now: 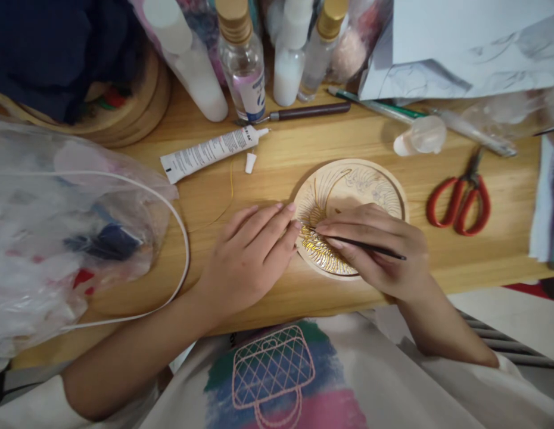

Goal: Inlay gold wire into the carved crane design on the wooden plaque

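Note:
A round wooden plaque [404,208] with a raised rim lies on the table, bearing a pencil drawing and gold wire outlines. Shiny gold wirework [324,253] fills its lower left part. My left hand [250,256] lies palm down, fingers stretched out, their tips at the plaque's left rim. Pinched in my right hand [384,244] is a slim black pair of tweezers [370,245], its points down at the wirework near my left fingertips. A thin gold wire [232,185] curves over the table toward my left hand; its end there is hidden.
A glue tube [209,154] lies behind my left hand, its white cap [250,162] beside it. Red-handled pliers [460,202] sit to the right. Bottles [242,71], a dark-handled tool [310,112] and paper sheets [473,53] are farther back. A white cable [185,238] loops at left by plastic bags [36,250].

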`<state>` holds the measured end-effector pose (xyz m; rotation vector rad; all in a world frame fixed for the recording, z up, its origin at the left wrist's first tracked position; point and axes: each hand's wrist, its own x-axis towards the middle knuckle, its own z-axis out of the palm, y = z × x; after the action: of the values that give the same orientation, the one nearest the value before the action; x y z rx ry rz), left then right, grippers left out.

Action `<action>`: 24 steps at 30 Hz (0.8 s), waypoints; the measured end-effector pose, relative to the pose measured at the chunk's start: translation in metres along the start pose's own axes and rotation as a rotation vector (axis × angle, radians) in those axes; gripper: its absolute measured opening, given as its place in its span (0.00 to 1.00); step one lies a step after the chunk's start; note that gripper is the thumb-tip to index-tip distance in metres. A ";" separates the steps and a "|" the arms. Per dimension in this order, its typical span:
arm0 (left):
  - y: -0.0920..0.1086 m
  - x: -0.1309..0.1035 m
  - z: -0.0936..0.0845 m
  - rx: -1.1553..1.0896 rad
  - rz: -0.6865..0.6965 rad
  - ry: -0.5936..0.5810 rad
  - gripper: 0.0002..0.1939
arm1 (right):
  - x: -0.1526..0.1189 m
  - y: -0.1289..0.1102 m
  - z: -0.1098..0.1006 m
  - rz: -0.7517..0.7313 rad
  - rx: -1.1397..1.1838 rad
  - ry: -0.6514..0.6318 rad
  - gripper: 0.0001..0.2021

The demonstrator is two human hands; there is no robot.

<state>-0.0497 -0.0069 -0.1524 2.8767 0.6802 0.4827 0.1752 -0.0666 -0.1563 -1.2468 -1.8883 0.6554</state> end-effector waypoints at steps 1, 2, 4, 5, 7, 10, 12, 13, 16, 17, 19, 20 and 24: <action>0.000 0.000 0.000 -0.013 -0.002 -0.004 0.14 | 0.000 0.000 0.000 0.004 0.001 0.005 0.14; -0.001 0.000 -0.001 -0.020 -0.003 -0.005 0.14 | 0.000 -0.001 0.000 0.009 0.002 0.008 0.14; -0.001 0.000 -0.001 -0.020 -0.003 -0.006 0.15 | 0.001 -0.001 -0.001 0.007 0.006 0.017 0.14; -0.001 0.000 -0.001 -0.019 -0.002 -0.007 0.14 | 0.001 -0.001 -0.001 0.004 0.007 0.024 0.14; -0.001 0.000 -0.001 -0.016 0.002 -0.011 0.14 | 0.001 -0.002 -0.001 0.000 0.009 0.039 0.13; 0.000 -0.001 -0.001 0.012 0.000 0.008 0.14 | 0.001 -0.002 -0.002 0.001 0.004 0.048 0.12; 0.000 -0.001 -0.002 0.046 -0.025 0.039 0.13 | 0.001 -0.002 -0.001 0.001 0.003 0.042 0.12; 0.000 -0.001 -0.002 0.061 -0.040 0.051 0.13 | 0.001 -0.002 -0.001 -0.001 0.002 0.040 0.12; 0.001 0.000 -0.003 0.085 -0.054 0.056 0.12 | 0.001 -0.003 -0.001 0.000 -0.002 0.052 0.13; 0.002 0.000 -0.003 0.088 -0.046 0.050 0.12 | 0.001 -0.003 -0.001 0.002 -0.005 0.062 0.13; 0.002 0.000 -0.003 0.085 -0.026 0.038 0.12 | 0.001 -0.003 0.000 0.001 -0.008 0.079 0.14; 0.002 0.001 -0.002 0.081 -0.017 0.032 0.12 | 0.000 -0.003 0.000 -0.004 -0.008 0.080 0.14; 0.002 0.002 -0.001 0.060 0.009 0.022 0.14 | 0.000 -0.001 0.000 -0.026 0.001 0.051 0.13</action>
<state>-0.0479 -0.0081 -0.1502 2.9358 0.6970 0.5051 0.1748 -0.0671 -0.1549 -1.2251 -1.8590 0.6050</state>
